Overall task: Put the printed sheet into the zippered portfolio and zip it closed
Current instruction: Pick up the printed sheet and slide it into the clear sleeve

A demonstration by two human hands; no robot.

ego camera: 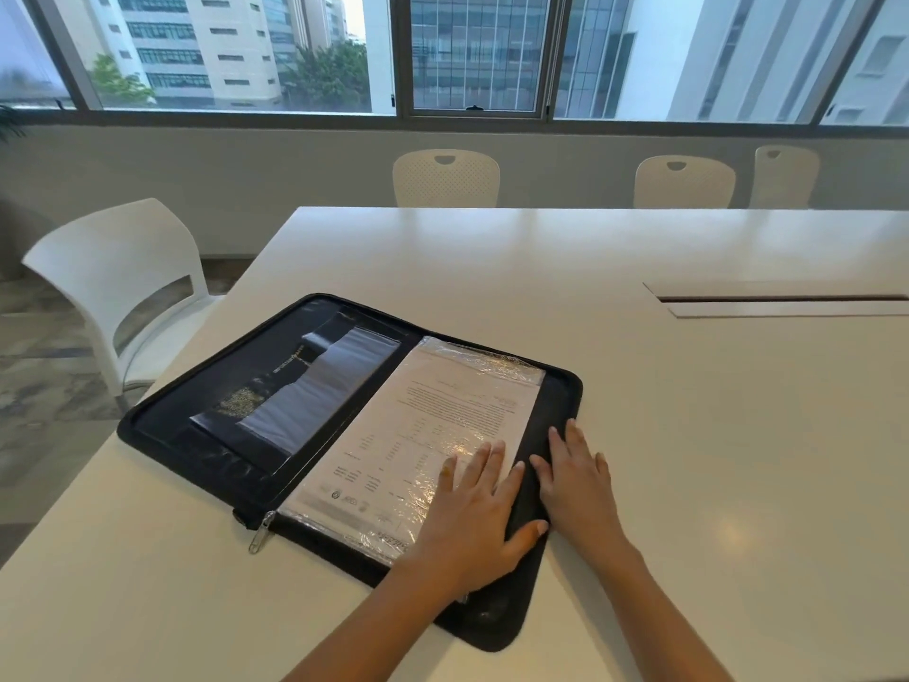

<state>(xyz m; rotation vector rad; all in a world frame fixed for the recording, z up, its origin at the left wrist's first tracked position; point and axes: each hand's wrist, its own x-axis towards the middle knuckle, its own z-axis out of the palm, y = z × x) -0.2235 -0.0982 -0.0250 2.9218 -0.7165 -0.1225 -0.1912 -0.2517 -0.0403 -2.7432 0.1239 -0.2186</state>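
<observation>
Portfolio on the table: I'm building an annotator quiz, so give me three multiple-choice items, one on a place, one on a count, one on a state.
1. Where does the printed sheet lie?
A. on the right half of the portfolio
B. in the person's lap
C. on the windowsill

2. How many chairs stand along the far side of the table?
A. one
B. three
C. five

3. The portfolio is:
A. zipped shut
B. open flat
C. standing upright

Answers: 1 A, the sheet lies there under the flat left hand. 2 B, three chair backs show beyond the far edge. 3 B, both halves lie spread out, with the zipper pull at the near end of the spine.
</observation>
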